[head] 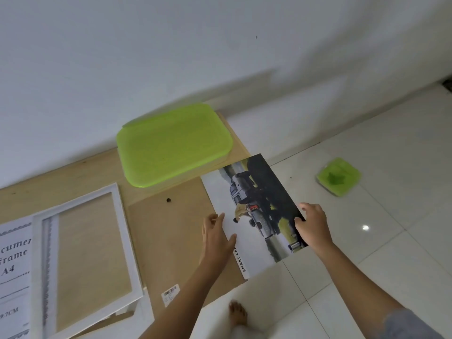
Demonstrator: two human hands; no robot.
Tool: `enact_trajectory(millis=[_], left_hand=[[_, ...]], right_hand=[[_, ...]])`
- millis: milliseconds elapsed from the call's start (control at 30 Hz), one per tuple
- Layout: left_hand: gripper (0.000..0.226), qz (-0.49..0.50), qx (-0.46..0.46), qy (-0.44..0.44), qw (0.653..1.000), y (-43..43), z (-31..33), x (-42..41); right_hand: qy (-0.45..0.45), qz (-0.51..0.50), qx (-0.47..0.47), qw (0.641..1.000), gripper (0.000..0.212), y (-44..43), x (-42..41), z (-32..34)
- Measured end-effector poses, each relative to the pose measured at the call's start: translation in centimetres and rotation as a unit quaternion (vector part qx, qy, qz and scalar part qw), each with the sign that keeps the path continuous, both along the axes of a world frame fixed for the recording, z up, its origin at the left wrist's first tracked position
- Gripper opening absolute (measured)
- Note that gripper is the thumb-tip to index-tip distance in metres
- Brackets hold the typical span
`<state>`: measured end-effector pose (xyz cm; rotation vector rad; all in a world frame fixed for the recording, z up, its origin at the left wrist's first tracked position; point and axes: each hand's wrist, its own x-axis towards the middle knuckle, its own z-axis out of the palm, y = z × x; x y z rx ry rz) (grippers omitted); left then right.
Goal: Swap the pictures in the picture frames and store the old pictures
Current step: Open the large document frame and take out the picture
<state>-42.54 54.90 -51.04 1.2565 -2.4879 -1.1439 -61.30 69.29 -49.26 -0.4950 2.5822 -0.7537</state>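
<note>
Counts: one car picture (254, 211), one white frame (83, 260), one backing board (171, 241), one insert sheet (14, 265), one large green box (173, 143), one small green box (338, 176).
Picture place: printed side up, over the table's (73, 172) right edge.
Long axis: far to near.
Left hand (216, 237): pinching left long edge, thumb on the face.
Right hand (313, 225): fingers curled over right long edge.
Writing: "SMART CA" on picture; "Frame A4" on sheet.

Green-lidded box (173, 144) beyond picture (254, 211)
</note>
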Motion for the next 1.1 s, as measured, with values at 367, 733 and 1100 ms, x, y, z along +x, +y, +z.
enact_trajectory(millis=[367,733,1100], left_hand=[[0.083,-0.258,-0.177,-0.165,0.935,-2.1,-1.2,-2.7],[0.086,-0.293,-0.163,-0.17,0.926,-2.1,-1.0,-4.9],[0.087,-0.299,-0.174,-0.178,0.921,-2.5,-1.0,-4.7]], right_hand=[[0.116,0.25,0.022,0.961,0.045,-4.6,2.4,-1.9],[0.136,0.244,0.049,0.959,0.043,-4.7,1.0,-2.4],[0.143,0.233,0.044,0.961,0.041,-5.2,1.4,-2.3]])
